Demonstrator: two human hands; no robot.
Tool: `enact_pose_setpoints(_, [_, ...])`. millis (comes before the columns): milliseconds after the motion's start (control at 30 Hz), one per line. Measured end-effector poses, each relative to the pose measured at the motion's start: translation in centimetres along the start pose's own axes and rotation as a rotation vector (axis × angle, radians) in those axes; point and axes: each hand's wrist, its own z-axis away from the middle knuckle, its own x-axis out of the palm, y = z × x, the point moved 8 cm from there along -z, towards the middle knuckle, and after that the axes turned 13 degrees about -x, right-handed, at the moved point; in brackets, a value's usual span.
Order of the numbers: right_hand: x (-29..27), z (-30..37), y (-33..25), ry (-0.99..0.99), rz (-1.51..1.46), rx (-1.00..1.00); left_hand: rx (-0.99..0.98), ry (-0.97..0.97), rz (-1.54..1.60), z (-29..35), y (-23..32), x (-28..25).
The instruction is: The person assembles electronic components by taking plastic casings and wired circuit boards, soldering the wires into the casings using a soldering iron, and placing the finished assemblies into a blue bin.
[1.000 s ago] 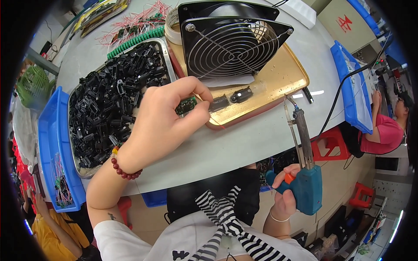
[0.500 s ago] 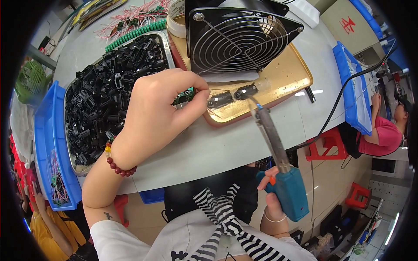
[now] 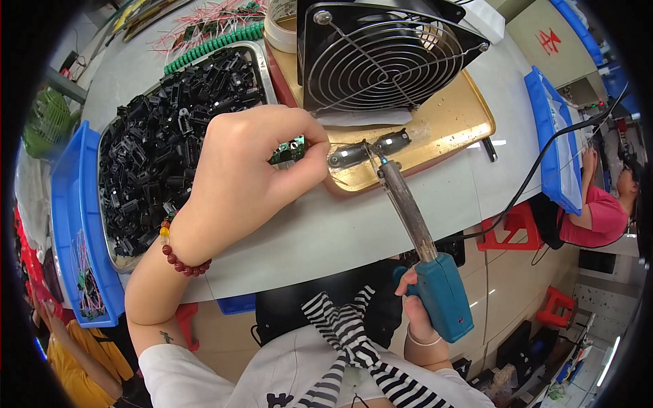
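My left hand point(image 3: 248, 173) is closed, thumb and forefinger pinched together at the near left edge of a gold tray point(image 3: 452, 119). Through the loop of those fingers shows a small green circuit board point(image 3: 292, 150); the other fingers are hidden behind the hand. Just past the fingertips, two small black plastic housings point(image 3: 349, 156) lie end to end on the tray. My right hand point(image 3: 416, 309) grips a teal soldering gun point(image 3: 443, 294) by its handle. Its long metal barrel slants up and left, and the tip is at the black housings, near where they meet.
A black fan with a wire guard point(image 3: 388, 75) stands on the gold tray. Left of it, a metal tray point(image 3: 264, 75) is heaped with black plastic parts. Blue bins point(image 3: 71, 197) flank the table. A black cable point(image 3: 524, 180) hangs at right, near a seated person point(image 3: 598, 211).
The soldering gun has moved left and up, bringing its tip from beside the housings to them. My left hand keeps its pinch and has barely moved.
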Motion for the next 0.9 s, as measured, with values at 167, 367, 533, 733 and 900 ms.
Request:
enact_pose_setpoints(167, [-0.1, -0.1, 0.0, -0.047, 0.067, -0.049, -0.002, -0.002, -0.008, -0.1, 0.0, -0.1])
enact_pose_setpoints(367, [-0.1, -0.2, 0.3, -0.020, 0.008, 0.020, -0.002, -0.017, -0.013, -0.1, -0.1, 0.0])
enact_pose_setpoints(533, [0.4, -1.4, -0.9, -0.039, 0.057, -0.037, -0.002, -0.017, -0.008, -0.1, -0.1, -0.1])
enact_pose_setpoints(733, [0.2, -0.7, -0.5, -0.021, 0.097, -0.005, -0.009, -0.032, -0.022, 0.0, -0.2, 0.0])
enact_pose_setpoints(900, [0.3, -1.2, -1.0, 0.001, 0.072, -0.012, -0.008, -0.030, -0.039, 0.0, -0.5, 0.0])
